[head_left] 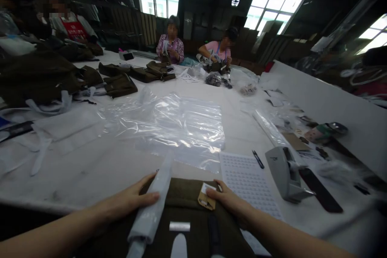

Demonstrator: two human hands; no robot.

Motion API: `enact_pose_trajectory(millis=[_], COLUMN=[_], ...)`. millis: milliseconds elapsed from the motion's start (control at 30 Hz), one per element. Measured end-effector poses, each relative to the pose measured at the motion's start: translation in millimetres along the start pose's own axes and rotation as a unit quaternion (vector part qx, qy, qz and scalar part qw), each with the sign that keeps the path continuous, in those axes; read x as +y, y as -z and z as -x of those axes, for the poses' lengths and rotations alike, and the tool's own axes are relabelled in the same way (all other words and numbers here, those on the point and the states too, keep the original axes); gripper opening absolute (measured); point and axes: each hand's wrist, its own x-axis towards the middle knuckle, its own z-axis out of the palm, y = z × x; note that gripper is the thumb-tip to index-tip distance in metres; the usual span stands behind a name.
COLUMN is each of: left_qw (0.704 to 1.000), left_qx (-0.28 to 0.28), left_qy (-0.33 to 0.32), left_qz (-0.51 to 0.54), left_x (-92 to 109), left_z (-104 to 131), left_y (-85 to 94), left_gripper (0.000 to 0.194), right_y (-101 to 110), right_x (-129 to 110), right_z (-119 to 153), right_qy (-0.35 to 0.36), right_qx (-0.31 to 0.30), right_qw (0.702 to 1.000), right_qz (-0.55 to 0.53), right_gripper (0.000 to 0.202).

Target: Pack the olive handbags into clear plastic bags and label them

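left hand [136, 199] flat on strip [151, 205] (white)

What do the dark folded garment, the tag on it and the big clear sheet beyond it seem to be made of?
Garment: matte olive woven cloth, probably. Tag under the right hand: tan card, seemingly. Sheet: glossy, crinkled, see-through plastic film.

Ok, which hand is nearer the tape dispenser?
Right. The right hand rests on the brown tag, one sticker sheet away from the tape dispenser; the left hand lies farther left on the white strip.
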Motion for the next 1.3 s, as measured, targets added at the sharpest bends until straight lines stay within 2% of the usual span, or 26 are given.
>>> enact_pose_trajectory(millis=[100, 167, 267, 333, 433, 533, 633, 667, 733, 800, 833, 867, 933, 1033, 1100, 1167, 1233, 1300], left_qw=[0.987, 0.95, 0.873, 0.843, 0.837, 0.854, 0.868, 0.858, 0.807, 0.75, 0.736, 0.736, 0.758, 0.784, 0.803, 0.823, 0.84, 0.853], left_qx=[0.099, 0.179, 0.257, 0.278, 0.304, 0.33, 0.359, 0.381, 0.416, 0.374, 0.328, 0.283, 0.231, 0.192, 0.157, 0.13, 0.094, 0.051], left_qy=[-0.109, -0.215, -0.354, -0.397, -0.394, -0.338, -0.284, -0.282, -0.329, -0.399, -0.414, -0.409, -0.362, -0.308, -0.282, -0.266, -0.282, -0.325], left_qz=[-0.06, -0.141, -0.216, -0.232, -0.227, -0.217, -0.192, -0.197, -0.261, -0.373, -0.423, -0.459, -0.491, -0.503, -0.501, -0.485, -0.455, -0.405], left_x=[8.8, 7.1, -19.5, -49.3, -90.5, -104.7, -89.9, -80.9, -59.7, -37.8, -27.8, -19.1, -6.8, -1.6, -1.9, 0.1, 5.9, 14.8], left_z=[-8.7, -23.8, -48.3, -55.2, -46.4, -34.2, -39.2, -43.7, -53.2, -61.2, -65.1, -69.5, -80.6, -100.5, -109.3, -111.4, -108.8, -107.6], left_y=[12.6, 22.1, 25.0, 15.4, -8.2, -21.4, -14.1, -9.0, 1.1, 8.4, 10.9, 12.8, 15.5, 17.8, 16.8, 15.4, 20.1, 41.1], left_gripper=[0.086, 0.086, 0.084, 0.081, 0.069, 0.058, 0.063, 0.068, 0.069, 0.059, 0.055, 0.053, 0.051, 0.071, 0.077, 0.08, 0.081, 0.074], right_y=[-3.1, -4.8, -9.5, -13.1, -16.7, -18.4, -21.0, -22.9, -29.4, -40.4, -47.0, -53.9, -66.1, -73.0, -69.4, -63.7, -60.3, -61.2], right_x=[-31.5, -48.0, -48.8, -32.5, -0.1, 14.9, 2.8, -4.9, -20.9, -33.8, -38.3, -41.4, -43.6, -39.5, -34.0, -28.0, -23.3, -21.7], right_z=[-20.4, -43.9, -79.1, -91.0, -85.1, -68.2, -62.1, -62.7, -65.2, -67.5, -68.6, -70.2, -75.9, -94.4, -113.1, -133.3, -149.1, -155.4], right_qy=[0.153, 0.287, 0.443, 0.494, 0.51, 0.484, 0.423, 0.409, 0.421, 0.475, 0.503, 0.522, 0.521, 0.47, 0.433, 0.399, 0.373, 0.357], right_qx=[0.028, 0.035, 0.054, 0.073, 0.073, 0.103, 0.153, 0.173, 0.227, 0.245, 0.221, 0.181, 0.097, 0.041, 0.017, -0.002, -0.004, 0.024], right_qw=[0.987, 0.954, 0.888, 0.857, 0.839, 0.843, 0.859, 0.856, 0.818, 0.75, 0.717, 0.693, 0.672, 0.697, 0.723, 0.743, 0.757, 0.765], right_qz=[0.048, 0.077, 0.109, 0.129, 0.173, 0.212, 0.243, 0.264, 0.32, 0.391, 0.428, 0.463, 0.517, 0.54, 0.538, 0.537, 0.536, 0.536], right_gripper=[0.088, 0.088, 0.091, 0.089, 0.084, 0.078, 0.071, 0.07, 0.071, 0.065, 0.06, 0.059, 0.059, 0.069, 0.082, 0.084, 0.072, 0.048])
